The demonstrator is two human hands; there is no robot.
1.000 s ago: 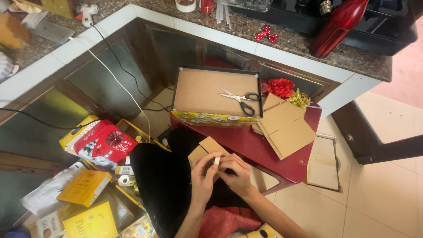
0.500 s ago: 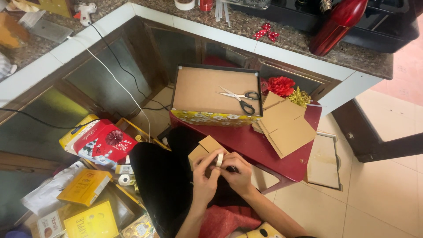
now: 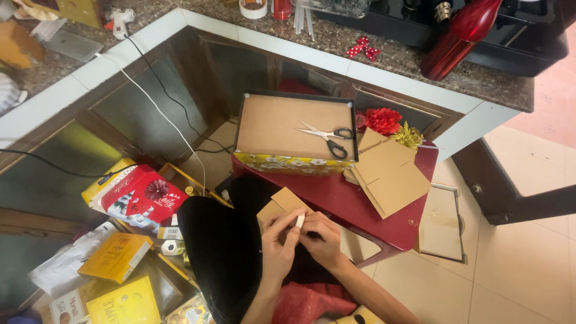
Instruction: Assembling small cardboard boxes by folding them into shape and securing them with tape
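Head view shows a small white roll pinched between the left hand and right hand, both closed on it over a folded cardboard piece at the lap. Beyond, scissors lie in an open floral-sided box on a red table; a red package and yellow boxes lie left.

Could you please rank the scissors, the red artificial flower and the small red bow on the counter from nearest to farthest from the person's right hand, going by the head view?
From the right hand:
1. Scissors, lying in the open cardboard box just beyond the hands.
2. Red artificial flower, past the box's right edge on the red table.
3. Small red bow, up on the granite counter, farthest.
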